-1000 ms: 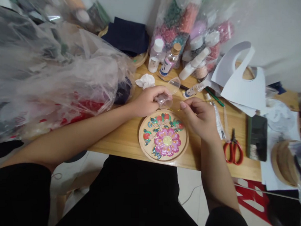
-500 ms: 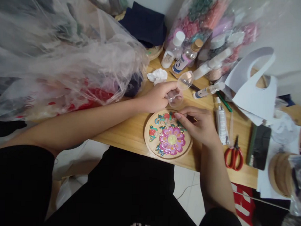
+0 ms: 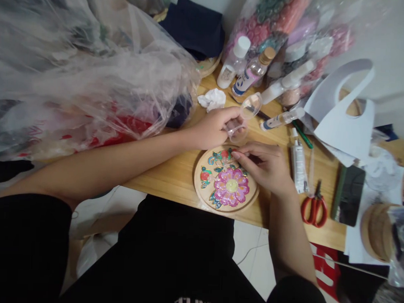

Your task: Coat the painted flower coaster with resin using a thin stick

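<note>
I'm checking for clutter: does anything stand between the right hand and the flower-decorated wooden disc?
Nothing visible: the right hand is over the far right part of the wooden disc, and the left hand is beside its far edge, not between them.

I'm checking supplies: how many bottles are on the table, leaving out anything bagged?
4 visible: the white-capped bottle, the gold-capped bottle to its right, the slim white bottle farther right, and the small clear bottle in front of that. Others may be hidden.
</note>
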